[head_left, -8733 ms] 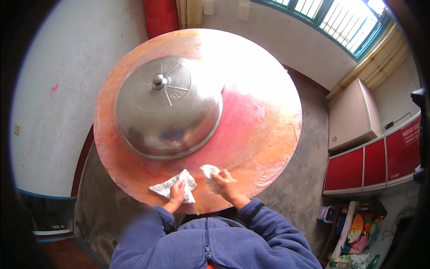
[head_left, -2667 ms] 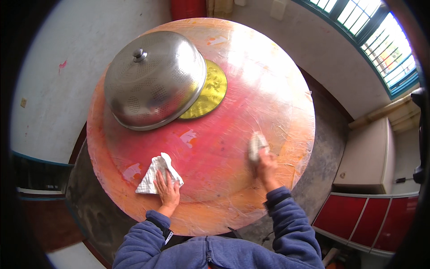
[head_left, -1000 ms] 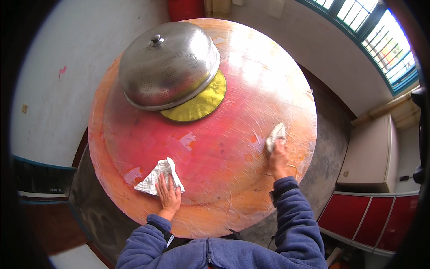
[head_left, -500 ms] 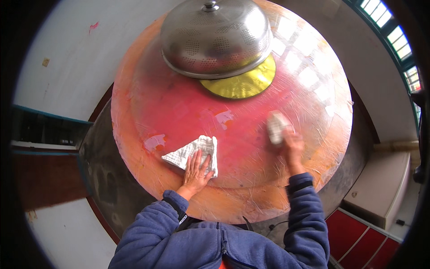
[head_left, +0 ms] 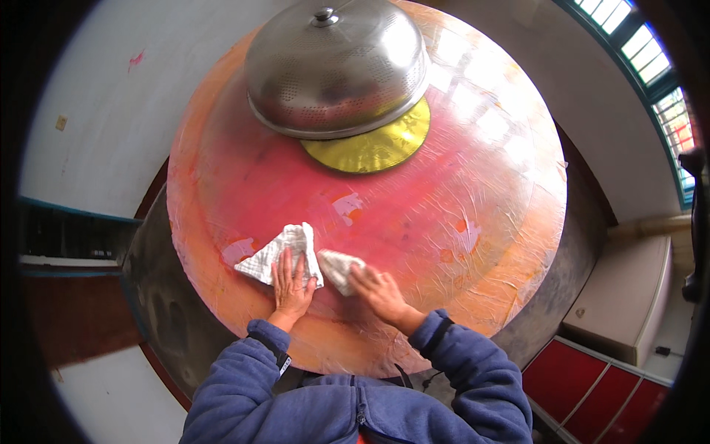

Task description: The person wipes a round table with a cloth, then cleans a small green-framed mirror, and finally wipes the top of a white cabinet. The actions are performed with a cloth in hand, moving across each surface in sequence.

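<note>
My left hand (head_left: pixel 291 294) lies flat with fingers spread on a folded white cloth (head_left: pixel 275 253) near the front left of the round table (head_left: pixel 414 214). A smaller, bunched whitish cloth (head_left: pixel 338 271) is just to its right. My right hand (head_left: pixel 382 297) has its fingers over the right end of that cloth, gripping it against the tabletop; the fingertips' undersides are hidden. A narrow gap of table shows between the two cloths. Clear wrinkled plastic covers the red and orange top.
A large perforated metal dome cover (head_left: pixel 336 70) stands at the table's far side, overlapping a round yellow mat (head_left: pixel 377 152). Torn pinkish patches (head_left: pixel 467 235) mark the surface. A beige box-like piece (head_left: pixel 621 296) stands above red panels (head_left: pixel 573 381) at the right. A barred window (head_left: pixel 643 55) is at upper right.
My right hand has swept the bunched cloth leftward and nearer to me, beside the folded cloth. My left hand stays on the folded cloth. The whole view has shifted slightly.
</note>
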Demonstrator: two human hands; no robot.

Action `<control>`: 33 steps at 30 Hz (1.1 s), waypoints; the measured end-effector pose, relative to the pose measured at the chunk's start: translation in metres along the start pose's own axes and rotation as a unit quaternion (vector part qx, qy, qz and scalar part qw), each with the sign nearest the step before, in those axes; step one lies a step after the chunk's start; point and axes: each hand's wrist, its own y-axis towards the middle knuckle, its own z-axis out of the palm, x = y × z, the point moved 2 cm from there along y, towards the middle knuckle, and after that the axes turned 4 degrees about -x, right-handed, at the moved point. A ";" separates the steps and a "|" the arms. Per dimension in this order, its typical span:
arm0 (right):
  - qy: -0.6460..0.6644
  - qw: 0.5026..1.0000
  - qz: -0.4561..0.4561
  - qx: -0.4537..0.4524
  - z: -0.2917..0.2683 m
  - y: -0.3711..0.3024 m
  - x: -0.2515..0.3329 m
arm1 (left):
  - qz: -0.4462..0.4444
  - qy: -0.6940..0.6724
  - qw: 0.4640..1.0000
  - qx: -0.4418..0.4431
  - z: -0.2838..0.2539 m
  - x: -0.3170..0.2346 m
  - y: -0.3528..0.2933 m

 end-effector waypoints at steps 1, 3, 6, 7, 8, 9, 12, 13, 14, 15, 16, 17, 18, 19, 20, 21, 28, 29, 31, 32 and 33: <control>0.002 1.000 0.000 0.026 0.000 0.005 -0.004 | -0.019 0.022 1.000 0.011 0.001 0.000 0.002; 0.010 0.998 -0.037 0.047 -0.001 0.023 -0.031 | -0.019 0.054 0.998 0.009 0.000 0.002 0.004; -0.123 0.990 -0.004 -0.073 -0.009 0.060 -0.104 | -0.003 0.065 0.998 0.006 -0.003 0.009 0.007; -0.171 0.982 0.039 -0.076 -0.012 0.074 -0.137 | -0.002 0.052 0.999 -0.004 -0.003 0.012 0.006; -0.179 0.972 0.091 -0.126 -0.024 0.076 -0.173 | -0.003 0.037 0.999 -0.011 -0.003 0.013 0.005; -0.177 0.966 0.154 -0.110 -0.039 0.077 -0.212 | -0.002 0.043 0.999 -0.012 -0.002 0.013 0.004; -0.258 0.895 0.354 -0.080 -0.081 0.039 -0.287 | -0.008 0.050 0.998 -0.022 0.000 0.012 0.001; -0.217 0.897 0.375 -0.090 -0.094 0.018 -0.299 | -0.009 0.057 0.998 -0.021 0.001 0.010 0.000; -0.172 0.895 0.402 -0.084 -0.102 -0.003 -0.306 | -0.005 0.054 0.998 -0.021 0.002 0.009 0.000; -0.155 0.901 0.398 -0.071 -0.105 -0.016 -0.308 | -0.007 0.053 0.998 -0.021 0.002 0.007 -0.001; -0.144 0.911 0.380 -0.074 -0.108 -0.025 -0.309 | -0.010 0.054 0.998 -0.023 0.002 0.007 -0.001; -0.131 0.916 0.375 -0.060 -0.111 -0.032 -0.309 | -0.011 0.056 0.998 -0.014 0.002 0.006 -0.001; 0.045 0.910 0.396 -0.114 -0.113 -0.036 -0.309 | -0.011 0.052 0.998 -0.016 0.002 0.007 0.000; 0.221 0.869 0.417 -0.152 -0.116 -0.041 -0.309 | -0.012 0.049 0.999 -0.013 0.002 0.006 0.000; 0.376 0.789 0.454 -0.173 -0.117 -0.043 -0.309 | -0.017 0.046 0.999 -0.008 0.002 0.007 0.001; 0.438 0.752 0.464 -0.167 -0.124 -0.047 -0.310 | -0.013 0.048 0.999 -0.008 0.001 0.008 0.001; 0.023 0.783 0.602 -0.156 -0.164 -0.087 -0.327 | -0.005 0.043 0.999 -0.012 0.001 0.009 0.002; -0.053 0.777 0.607 -0.160 -0.164 -0.090 -0.325 | -0.005 0.043 0.999 -0.012 0.000 0.009 0.002; -0.101 0.851 0.464 -0.223 -0.155 -0.077 -0.319 | -0.008 0.043 0.999 -0.012 0.000 0.009 0.002; -0.125 0.869 0.404 -0.257 -0.152 -0.072 -0.315 | -0.003 0.040 0.999 -0.014 0.000 0.009 0.001; -0.080 0.888 0.369 -0.262 -0.141 -0.063 -0.310 | -0.005 0.035 0.999 -0.014 0.001 0.009 0.002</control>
